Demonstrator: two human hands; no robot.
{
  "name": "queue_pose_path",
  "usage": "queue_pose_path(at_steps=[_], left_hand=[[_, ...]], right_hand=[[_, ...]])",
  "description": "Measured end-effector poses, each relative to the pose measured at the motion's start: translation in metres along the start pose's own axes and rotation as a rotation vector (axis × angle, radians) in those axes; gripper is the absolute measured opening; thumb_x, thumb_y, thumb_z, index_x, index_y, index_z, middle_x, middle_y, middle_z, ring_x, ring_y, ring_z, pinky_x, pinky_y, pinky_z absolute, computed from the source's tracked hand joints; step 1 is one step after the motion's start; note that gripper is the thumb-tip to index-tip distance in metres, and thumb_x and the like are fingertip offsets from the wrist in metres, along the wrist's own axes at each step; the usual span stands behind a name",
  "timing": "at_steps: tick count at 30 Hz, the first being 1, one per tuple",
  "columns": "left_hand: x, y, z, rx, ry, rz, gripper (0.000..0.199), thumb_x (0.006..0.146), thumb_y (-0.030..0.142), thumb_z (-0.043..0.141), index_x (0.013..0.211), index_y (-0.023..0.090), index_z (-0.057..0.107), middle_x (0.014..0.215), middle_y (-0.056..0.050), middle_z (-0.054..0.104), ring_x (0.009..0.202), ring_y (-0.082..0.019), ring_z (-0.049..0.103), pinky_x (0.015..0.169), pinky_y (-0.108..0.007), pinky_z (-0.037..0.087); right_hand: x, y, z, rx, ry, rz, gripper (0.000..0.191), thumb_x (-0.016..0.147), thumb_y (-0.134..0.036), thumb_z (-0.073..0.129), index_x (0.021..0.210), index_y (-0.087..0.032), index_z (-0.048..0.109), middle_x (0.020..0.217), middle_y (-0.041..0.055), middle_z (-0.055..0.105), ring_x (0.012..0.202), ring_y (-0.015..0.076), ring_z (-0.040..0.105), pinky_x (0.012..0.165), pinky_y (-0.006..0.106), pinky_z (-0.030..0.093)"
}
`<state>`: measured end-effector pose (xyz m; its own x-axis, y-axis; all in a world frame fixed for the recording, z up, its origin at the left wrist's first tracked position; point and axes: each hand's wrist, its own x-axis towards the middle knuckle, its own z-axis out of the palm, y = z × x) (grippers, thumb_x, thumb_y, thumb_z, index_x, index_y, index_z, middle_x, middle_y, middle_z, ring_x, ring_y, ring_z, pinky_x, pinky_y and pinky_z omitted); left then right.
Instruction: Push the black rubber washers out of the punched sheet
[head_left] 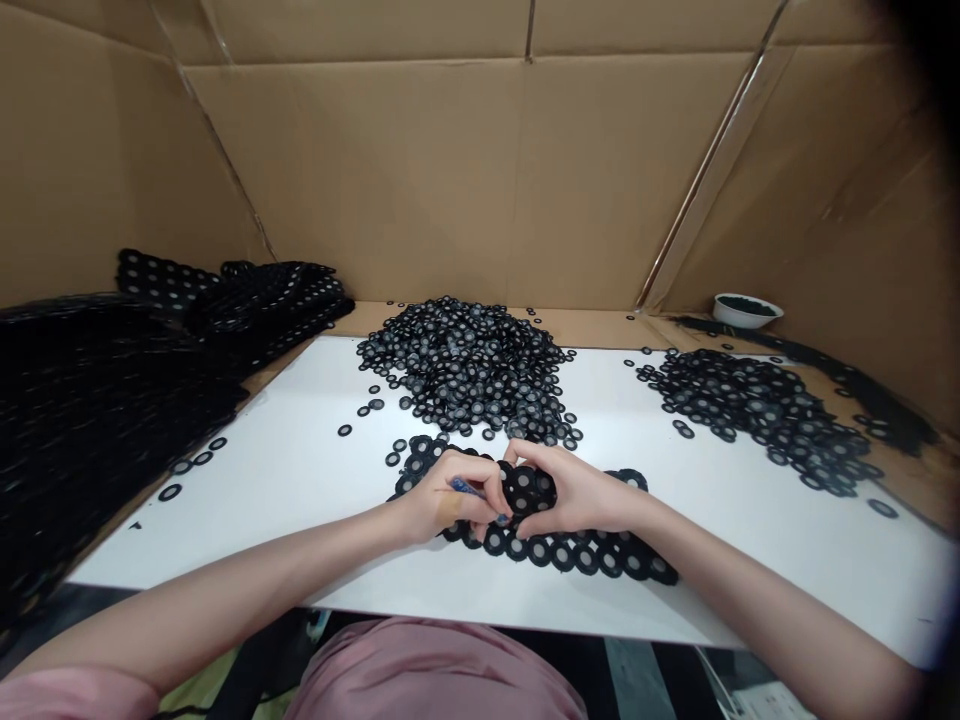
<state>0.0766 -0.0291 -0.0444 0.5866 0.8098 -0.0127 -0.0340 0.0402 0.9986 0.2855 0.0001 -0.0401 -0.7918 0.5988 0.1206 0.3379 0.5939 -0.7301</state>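
Cardboard walls (450,170) box in a white counter (225,510) where the left hand (446,497) closes its fingers on a blue-handled tool (466,488) and the right hand (577,492) clamps a bunched strip of black rings (531,490) against it, which looks light and floppy, best gripped along its edge.

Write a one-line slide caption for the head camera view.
Left hand with a blue-handled tool and right hand on joined black rings on a white board, a heap of loose rings behind.
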Motion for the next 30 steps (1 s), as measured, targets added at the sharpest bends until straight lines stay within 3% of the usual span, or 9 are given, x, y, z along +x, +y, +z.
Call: queue_pose_path(at_steps=[5, 11, 22, 30], left_hand=[[-0.0009, -0.0013, 0.0006, 0.05, -0.006, 0.027, 0.004, 0.063, 0.012, 0.063, 0.063, 0.008, 0.063, 0.075, -0.008, 0.066, 0.047, -0.013, 0.059, 0.044, -0.02, 0.045], [-0.0026, 0.0028, 0.0029, 0.053, 0.047, 0.068, 0.004, 0.065, 0.011, 0.065, 0.064, 0.008, 0.063, 0.074, -0.006, 0.065, 0.048, -0.012, 0.061, 0.047, -0.02, 0.047], [-0.004, 0.0018, 0.002, 0.01, 0.055, 0.102, 0.003, 0.065, 0.009, 0.067, 0.064, 0.008, 0.064, 0.075, -0.006, 0.066, 0.049, -0.013, 0.063, 0.045, -0.019, 0.048], [-0.0045, 0.006, -0.0065, -0.183, 0.115, 0.127, 0.003, 0.062, 0.005, 0.064, 0.061, 0.008, 0.062, 0.07, -0.006, 0.067, 0.041, -0.013, 0.06, 0.04, -0.018, 0.046]], right_hand=[[0.0007, 0.0034, 0.0006, -0.027, -0.007, -0.018, 0.047, 0.065, -0.031, 0.077, 0.099, -0.02, 0.046, 0.091, -0.002, 0.056, 0.081, 0.0169, 0.053, 0.072, 0.025, 0.04], [0.0014, 0.0049, 0.0026, -0.116, -0.003, 0.075, 0.074, 0.052, -0.053, 0.081, 0.108, -0.019, 0.046, 0.099, 0.0029, 0.056, 0.086, 0.022, 0.052, 0.074, 0.029, 0.041], [-0.0011, 0.0012, 0.0054, -0.026, -0.031, 0.07, 0.061, 0.058, -0.041, 0.079, 0.104, -0.019, 0.046, 0.091, 0.0001, 0.055, 0.079, 0.0185, 0.052, 0.068, 0.025, 0.042], [-0.0021, 0.004, 0.0067, -0.001, -0.032, 0.07, 0.07, 0.059, -0.041, 0.079, 0.116, -0.019, 0.046, 0.106, 0.0048, 0.055, 0.092, 0.0225, 0.053, 0.078, 0.029, 0.044]])
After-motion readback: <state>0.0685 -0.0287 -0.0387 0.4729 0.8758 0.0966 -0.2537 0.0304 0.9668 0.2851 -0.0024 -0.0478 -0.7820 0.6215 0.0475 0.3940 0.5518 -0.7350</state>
